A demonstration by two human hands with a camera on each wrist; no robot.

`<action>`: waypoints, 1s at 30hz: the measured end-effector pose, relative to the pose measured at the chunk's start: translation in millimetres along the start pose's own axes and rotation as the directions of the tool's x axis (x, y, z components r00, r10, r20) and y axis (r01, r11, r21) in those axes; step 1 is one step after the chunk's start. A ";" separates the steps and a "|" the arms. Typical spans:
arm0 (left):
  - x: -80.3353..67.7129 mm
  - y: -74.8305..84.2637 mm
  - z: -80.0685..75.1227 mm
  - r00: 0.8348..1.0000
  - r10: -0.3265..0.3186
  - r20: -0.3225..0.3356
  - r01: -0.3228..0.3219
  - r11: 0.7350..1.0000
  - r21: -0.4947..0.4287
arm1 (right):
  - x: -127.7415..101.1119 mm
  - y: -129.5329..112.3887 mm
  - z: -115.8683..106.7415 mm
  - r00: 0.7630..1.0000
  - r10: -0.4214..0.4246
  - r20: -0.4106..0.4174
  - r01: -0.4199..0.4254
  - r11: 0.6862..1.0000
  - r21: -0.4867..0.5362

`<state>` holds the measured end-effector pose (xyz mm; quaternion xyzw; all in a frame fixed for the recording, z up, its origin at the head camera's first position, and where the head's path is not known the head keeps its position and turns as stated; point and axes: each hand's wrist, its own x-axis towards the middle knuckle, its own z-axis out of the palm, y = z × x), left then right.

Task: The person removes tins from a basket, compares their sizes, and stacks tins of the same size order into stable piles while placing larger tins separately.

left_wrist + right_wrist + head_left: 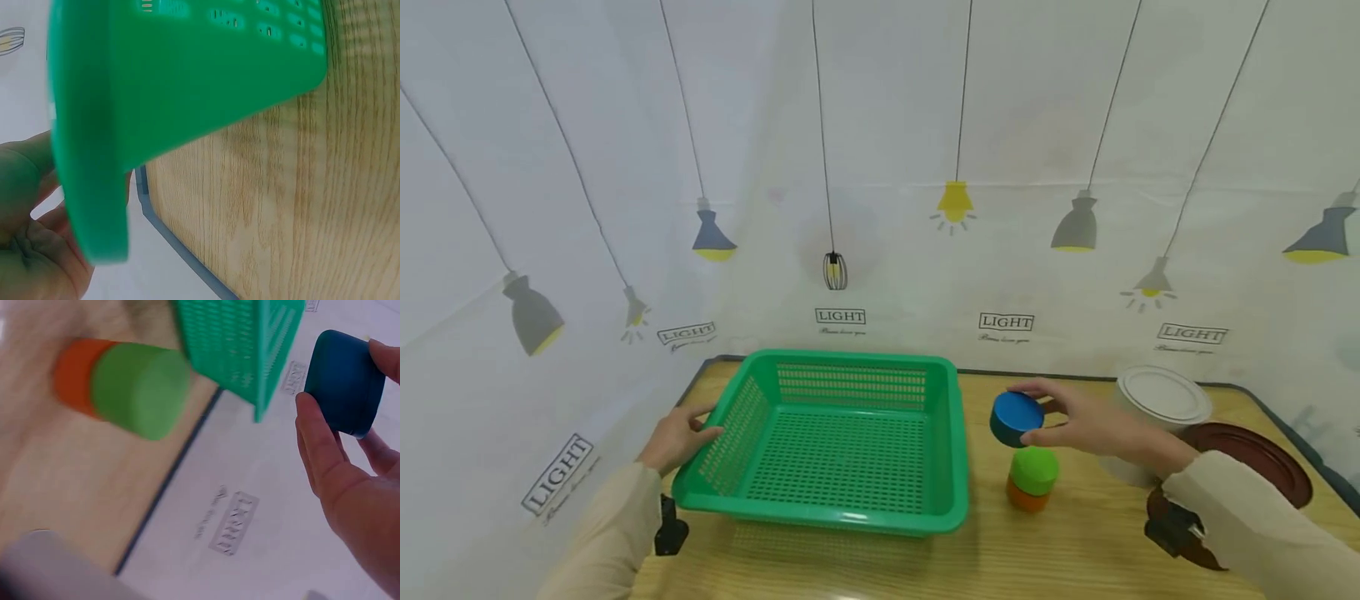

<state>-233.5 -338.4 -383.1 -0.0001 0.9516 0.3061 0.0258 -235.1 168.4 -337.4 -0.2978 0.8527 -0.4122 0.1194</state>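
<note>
My left hand (674, 437) grips the left rim of a green plastic basket (850, 522), thumb over the edge. The basket has slotted sides and a grid floor, with nothing inside. In the left wrist view, the basket's rim (94, 144) hides part of that hand. My right hand (1078, 419) pinches a blue cup (1018, 412) between thumb and fingers, its flat closed end facing up. Just below it in the head view, a light green cup (1034, 469) sits upside down on an orange cup (1027, 497); both show blurred in the right wrist view.
Behind my right forearm stands a white lidded tub (1163, 395). A dark red round plate-like thing (1262, 458) lies beside it, partly hidden by the sleeve. The wooden table (820, 575) has a dark edge, and a white lamp-printed sheet (895, 275) hangs behind it.
</note>
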 end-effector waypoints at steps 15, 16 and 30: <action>0.2 -9.6 -3.9 1.000 0.001 0.021 -0.002 1.000 0.003 | -19.5 51.4 22.8 0.990 0.096 -0.099 -0.092 0.994 0.051; 0.4 -9.9 -3.0 1.000 0.006 0.022 -0.006 1.000 0.002 | -19.5 52.9 23.9 0.991 0.099 -0.096 -0.094 0.994 0.052; 2.0 -18.0 -3.1 0.996 -0.047 0.070 0.050 0.997 -0.051 | -20.1 53.7 31.9 0.988 0.128 -0.086 -0.120 0.989 0.088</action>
